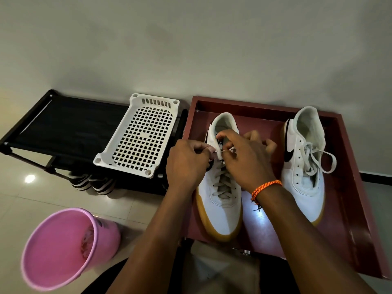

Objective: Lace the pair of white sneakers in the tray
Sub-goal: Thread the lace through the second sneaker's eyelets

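The forearms are entering from the bottom edge, cut off below the elbows. The left hand is pinching the lace tip at the upper eyelets of the left sneaker. The right hand is curling its fingers round the lace on the other side; its fingers are hiding the tongue and the top eyelets, so the exact grip is hard to make out. Both sneakers are lying in the tray. The right sneaker is lying with its lace loose. A bucket is standing on the floor, left; its contents are unclear.
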Demonstrator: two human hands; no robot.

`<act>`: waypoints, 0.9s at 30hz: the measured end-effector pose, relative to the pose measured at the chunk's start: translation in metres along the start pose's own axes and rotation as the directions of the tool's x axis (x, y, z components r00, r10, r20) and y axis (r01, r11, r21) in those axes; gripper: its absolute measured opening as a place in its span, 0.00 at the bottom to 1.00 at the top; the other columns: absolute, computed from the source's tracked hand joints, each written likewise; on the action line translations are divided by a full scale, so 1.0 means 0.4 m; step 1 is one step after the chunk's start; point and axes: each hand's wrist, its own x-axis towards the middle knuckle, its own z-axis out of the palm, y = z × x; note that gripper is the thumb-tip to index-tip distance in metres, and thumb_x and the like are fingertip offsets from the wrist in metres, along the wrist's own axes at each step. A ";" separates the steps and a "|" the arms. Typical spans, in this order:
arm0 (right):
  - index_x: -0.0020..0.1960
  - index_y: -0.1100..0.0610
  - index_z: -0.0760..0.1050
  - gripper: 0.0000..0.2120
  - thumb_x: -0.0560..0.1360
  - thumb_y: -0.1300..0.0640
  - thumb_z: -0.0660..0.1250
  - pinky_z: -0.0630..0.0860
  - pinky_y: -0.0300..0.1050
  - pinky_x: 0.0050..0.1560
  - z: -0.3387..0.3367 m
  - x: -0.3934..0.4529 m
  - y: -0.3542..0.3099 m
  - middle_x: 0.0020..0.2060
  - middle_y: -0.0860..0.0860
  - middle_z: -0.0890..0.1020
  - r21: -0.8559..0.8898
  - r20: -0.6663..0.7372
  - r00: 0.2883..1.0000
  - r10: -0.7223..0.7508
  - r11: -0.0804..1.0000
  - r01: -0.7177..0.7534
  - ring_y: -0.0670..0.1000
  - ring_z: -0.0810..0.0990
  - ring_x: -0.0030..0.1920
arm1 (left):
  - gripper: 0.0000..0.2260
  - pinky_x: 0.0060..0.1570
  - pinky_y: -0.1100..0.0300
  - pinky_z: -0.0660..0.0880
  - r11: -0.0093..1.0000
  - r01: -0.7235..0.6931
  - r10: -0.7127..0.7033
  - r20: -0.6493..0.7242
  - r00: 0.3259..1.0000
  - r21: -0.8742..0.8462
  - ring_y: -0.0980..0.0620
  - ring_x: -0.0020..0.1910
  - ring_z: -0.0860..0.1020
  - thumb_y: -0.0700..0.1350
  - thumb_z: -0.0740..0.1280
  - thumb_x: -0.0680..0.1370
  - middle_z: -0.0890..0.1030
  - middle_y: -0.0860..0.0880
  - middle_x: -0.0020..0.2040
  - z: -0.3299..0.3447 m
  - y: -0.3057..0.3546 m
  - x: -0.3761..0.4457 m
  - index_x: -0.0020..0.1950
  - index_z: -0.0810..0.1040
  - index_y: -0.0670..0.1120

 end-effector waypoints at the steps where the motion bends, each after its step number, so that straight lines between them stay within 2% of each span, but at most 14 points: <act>1: 0.66 0.37 0.75 0.21 0.77 0.55 0.67 0.53 0.54 0.65 0.000 -0.002 -0.002 0.43 0.37 0.80 -0.027 -0.007 1.000 -0.004 1.000 0.004 0.45 0.66 0.55 | 0.07 0.48 0.45 0.85 1.000 -0.006 0.006 -0.011 1.000 0.009 0.54 0.36 0.86 0.48 0.73 0.80 0.87 0.57 0.36 0.003 0.001 -0.001 0.43 0.88 0.55; 4: 0.68 0.35 0.76 0.23 0.77 0.56 0.69 0.54 0.53 0.64 0.000 -0.003 -0.006 0.42 0.37 0.79 0.015 -0.004 1.000 -0.011 1.000 0.011 0.43 0.65 0.53 | 0.05 0.45 0.48 0.85 0.997 -0.043 0.046 -0.037 0.998 0.064 0.57 0.35 0.85 0.50 0.75 0.78 0.85 0.58 0.34 0.008 0.004 -0.005 0.43 0.88 0.56; 6: 0.70 0.35 0.74 0.24 0.78 0.56 0.69 0.55 0.53 0.65 -0.001 -0.002 -0.006 0.45 0.37 0.80 0.040 0.008 1.000 -0.025 0.999 0.025 0.43 0.68 0.55 | 0.04 0.43 0.50 0.84 0.988 -0.071 0.078 -0.047 0.996 0.134 0.59 0.35 0.84 0.51 0.77 0.77 0.85 0.59 0.33 0.006 0.005 -0.009 0.42 0.87 0.56; 8: 0.73 0.35 0.72 0.26 0.79 0.54 0.69 0.52 0.49 0.62 -0.001 0.000 -0.002 0.47 0.38 0.82 0.038 0.016 1.000 -0.024 0.999 0.023 0.43 0.69 0.58 | 0.04 0.42 0.50 0.84 0.976 -0.073 0.087 -0.056 0.995 0.204 0.59 0.36 0.84 0.51 0.77 0.77 0.84 0.59 0.34 0.008 0.003 -0.007 0.42 0.86 0.56; 10: 0.75 0.36 0.69 0.27 0.79 0.53 0.68 0.51 0.48 0.61 -0.002 0.001 0.004 0.49 0.38 0.82 0.042 0.033 0.999 -0.001 0.999 0.000 0.44 0.69 0.59 | 0.06 0.44 0.50 0.84 0.977 -0.058 0.072 -0.057 0.996 0.207 0.58 0.37 0.84 0.48 0.75 0.79 0.85 0.57 0.36 0.009 0.003 -0.005 0.43 0.85 0.55; 12: 0.76 0.37 0.68 0.28 0.79 0.52 0.68 0.53 0.52 0.64 -0.007 0.002 0.008 0.49 0.38 0.80 0.053 0.053 0.998 0.021 0.998 -0.023 0.45 0.68 0.60 | 0.06 0.48 0.48 0.85 1.000 -0.025 0.025 -0.031 0.999 -0.009 0.55 0.40 0.86 0.44 0.72 0.82 0.87 0.54 0.39 0.005 0.008 -0.001 0.46 0.85 0.51; 14: 0.74 0.37 0.69 0.27 0.78 0.52 0.68 0.56 0.55 0.66 -0.009 0.003 0.012 0.48 0.38 0.79 0.067 0.052 0.998 0.035 0.997 -0.039 0.45 0.68 0.59 | 0.04 0.52 0.48 0.85 0.943 0.039 -0.029 0.035 0.999 -0.330 0.48 0.46 0.88 0.40 0.70 0.84 0.89 0.46 0.46 -0.009 0.019 0.002 0.52 0.84 0.42; 16: 0.72 0.37 0.72 0.25 0.77 0.52 0.68 0.58 0.55 0.64 -0.006 0.005 0.017 0.49 0.38 0.79 0.070 0.033 0.999 0.035 0.997 -0.037 0.46 0.69 0.58 | 0.06 0.54 0.50 0.85 0.824 0.110 -0.063 0.102 0.993 -0.555 0.41 0.50 0.88 0.38 0.68 0.85 0.88 0.39 0.51 -0.027 0.026 0.003 0.54 0.81 0.36; 18: 0.68 0.38 0.75 0.21 0.76 0.51 0.68 0.59 0.54 0.61 -0.001 0.007 0.022 0.52 0.40 0.78 0.056 0.012 0.999 0.038 0.998 -0.039 0.49 0.70 0.59 | 0.05 0.54 0.51 0.85 0.700 0.165 -0.067 0.166 0.984 -0.695 0.40 0.51 0.88 0.37 0.68 0.84 0.87 0.37 0.53 -0.041 0.031 0.004 0.56 0.80 0.35; 21: 0.63 0.40 0.79 0.18 0.75 0.51 0.69 0.60 0.52 0.58 0.005 0.009 0.030 0.57 0.42 0.76 0.044 0.012 0.998 0.061 0.997 -0.061 0.50 0.70 0.61 | 0.05 0.52 0.56 0.84 0.496 0.196 -0.006 0.223 0.975 -0.846 0.46 0.50 0.88 0.38 0.66 0.84 0.88 0.40 0.54 -0.052 0.041 0.002 0.55 0.79 0.37; 24: 0.60 0.40 0.80 0.15 0.75 0.52 0.70 0.58 0.49 0.55 0.006 0.010 0.040 0.57 0.41 0.74 0.059 0.026 0.998 0.065 0.996 -0.066 0.49 0.69 0.61 | 0.06 0.48 0.59 0.84 0.289 0.224 -0.014 0.230 0.973 -0.931 0.50 0.45 0.87 0.39 0.64 0.84 0.87 0.45 0.49 -0.064 0.052 0.001 0.51 0.80 0.42; 25: 0.59 0.41 0.81 0.14 0.74 0.51 0.71 0.57 0.48 0.54 0.007 0.009 0.043 0.56 0.40 0.74 0.069 0.025 0.998 0.060 0.996 -0.062 0.48 0.70 0.60 | 0.07 0.46 0.59 0.83 0.287 0.218 -0.031 0.218 0.975 -0.933 0.51 0.43 0.85 0.39 0.63 0.85 0.86 0.46 0.46 -0.068 0.054 0.002 0.50 0.79 0.43; 26: 0.57 0.42 0.82 0.13 0.74 0.51 0.71 0.57 0.48 0.54 0.009 0.008 0.046 0.55 0.40 0.74 0.081 0.021 0.998 0.052 0.995 -0.054 0.47 0.70 0.59 | 0.07 0.43 0.58 0.81 0.356 0.194 -0.060 0.185 0.981 -0.914 0.51 0.39 0.82 0.38 0.61 0.85 0.85 0.46 0.43 -0.071 0.051 0.005 0.50 0.78 0.43; 27: 0.56 0.43 0.82 0.11 0.74 0.52 0.72 0.59 0.48 0.55 0.010 0.007 0.051 0.55 0.41 0.74 0.102 0.017 0.999 0.041 0.994 -0.043 0.47 0.72 0.59 | 0.07 0.40 0.56 0.78 0.506 0.145 -0.091 0.115 0.989 -0.850 0.51 0.36 0.79 0.38 0.60 0.84 0.83 0.46 0.40 -0.072 0.049 0.007 0.51 0.78 0.43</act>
